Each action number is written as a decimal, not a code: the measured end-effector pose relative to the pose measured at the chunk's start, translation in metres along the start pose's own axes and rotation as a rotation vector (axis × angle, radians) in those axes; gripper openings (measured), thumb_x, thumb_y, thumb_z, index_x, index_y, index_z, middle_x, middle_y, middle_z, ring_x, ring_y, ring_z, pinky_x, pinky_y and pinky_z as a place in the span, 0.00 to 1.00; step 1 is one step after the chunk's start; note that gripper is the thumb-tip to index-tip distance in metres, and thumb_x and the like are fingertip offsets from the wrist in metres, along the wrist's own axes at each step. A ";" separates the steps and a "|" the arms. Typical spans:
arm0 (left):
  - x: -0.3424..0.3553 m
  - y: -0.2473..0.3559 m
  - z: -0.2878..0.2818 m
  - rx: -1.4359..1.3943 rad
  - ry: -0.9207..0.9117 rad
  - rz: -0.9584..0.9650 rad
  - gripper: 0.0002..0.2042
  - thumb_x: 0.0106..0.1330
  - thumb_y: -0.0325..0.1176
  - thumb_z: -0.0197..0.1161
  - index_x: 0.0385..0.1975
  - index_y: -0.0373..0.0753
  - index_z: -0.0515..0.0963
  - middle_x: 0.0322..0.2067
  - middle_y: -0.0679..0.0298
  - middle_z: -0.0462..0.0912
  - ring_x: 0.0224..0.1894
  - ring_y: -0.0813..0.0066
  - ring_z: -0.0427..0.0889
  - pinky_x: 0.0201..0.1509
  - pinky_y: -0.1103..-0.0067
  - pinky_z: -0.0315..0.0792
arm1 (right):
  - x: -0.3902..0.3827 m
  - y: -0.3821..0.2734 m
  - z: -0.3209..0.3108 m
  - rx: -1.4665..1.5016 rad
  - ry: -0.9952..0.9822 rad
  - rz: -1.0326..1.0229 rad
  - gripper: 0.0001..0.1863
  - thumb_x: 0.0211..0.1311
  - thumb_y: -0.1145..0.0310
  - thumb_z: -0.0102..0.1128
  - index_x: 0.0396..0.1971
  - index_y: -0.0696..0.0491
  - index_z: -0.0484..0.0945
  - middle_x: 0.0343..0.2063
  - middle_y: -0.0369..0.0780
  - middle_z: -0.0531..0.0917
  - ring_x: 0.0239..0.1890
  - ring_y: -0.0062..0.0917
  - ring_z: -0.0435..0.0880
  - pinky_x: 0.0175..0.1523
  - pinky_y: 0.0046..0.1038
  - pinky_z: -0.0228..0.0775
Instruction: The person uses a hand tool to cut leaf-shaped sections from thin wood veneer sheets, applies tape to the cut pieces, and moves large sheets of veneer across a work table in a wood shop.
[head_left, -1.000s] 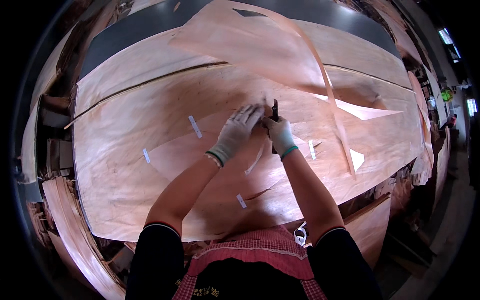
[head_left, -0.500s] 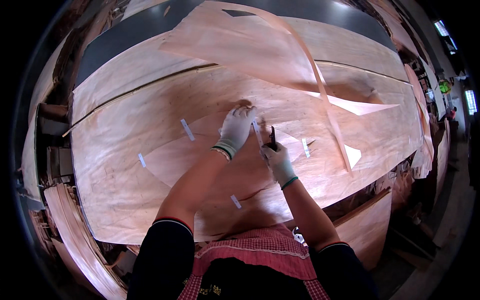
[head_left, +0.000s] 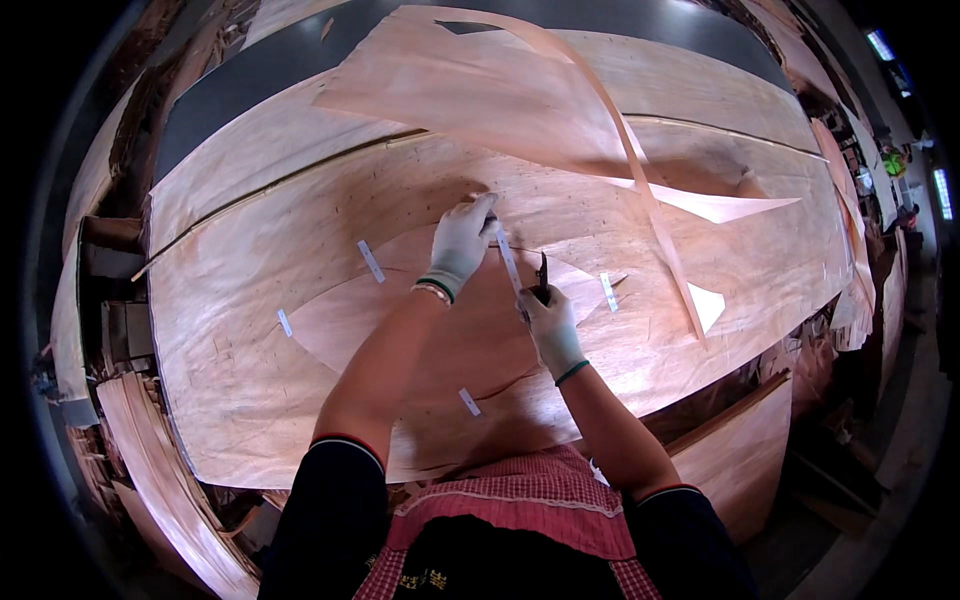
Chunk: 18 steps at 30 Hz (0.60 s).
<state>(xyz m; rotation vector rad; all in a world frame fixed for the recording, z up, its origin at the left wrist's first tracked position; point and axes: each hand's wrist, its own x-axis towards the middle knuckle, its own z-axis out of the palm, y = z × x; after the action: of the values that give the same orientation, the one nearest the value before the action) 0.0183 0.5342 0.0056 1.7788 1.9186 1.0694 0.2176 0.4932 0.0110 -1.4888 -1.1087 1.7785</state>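
My gloved left hand point(head_left: 462, 236) pinches the upper end of a white tape strip point(head_left: 508, 257) over a large pale veneer sheet point(head_left: 230, 390). My gloved right hand point(head_left: 549, 325) is closed on a dark bladed hand tool point(head_left: 542, 268), with its fingertips at the strip's lower end. Beneath both hands is a pinker, leaf-shaped veneer patch point(head_left: 460, 340). Short white tape pieces point(head_left: 371, 261) lie around its edges, including one point(head_left: 607, 291) right of my right hand.
A loose veneer piece point(head_left: 460, 90) with a long curling strip point(head_left: 660, 230) lies across the far right. A dark surface point(head_left: 240, 90) shows behind. Veneer stacks point(head_left: 160, 470) flank the table. A small distant figure point(head_left: 910, 215) is at the right edge.
Both hands have drawn apart, the left toward the upper left, the right downward. The white strip now shows stretched between them, and the tool has moved down with my right hand.
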 end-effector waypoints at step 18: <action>-0.031 0.029 0.011 0.395 -0.081 0.035 0.28 0.54 0.35 0.67 0.57 0.38 0.71 0.60 0.55 0.70 0.66 0.53 0.64 0.72 0.63 0.55 | 0.012 -0.073 -0.084 -0.664 -0.123 -0.199 0.10 0.57 0.66 0.63 0.26 0.59 0.80 0.18 0.39 0.80 0.20 0.22 0.78 0.28 0.27 0.70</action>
<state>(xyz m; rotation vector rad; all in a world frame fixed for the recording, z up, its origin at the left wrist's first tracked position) 0.0523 0.5065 0.0108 2.0262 2.1680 0.6452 0.2903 0.5589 0.0644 -1.5536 -1.9700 1.4423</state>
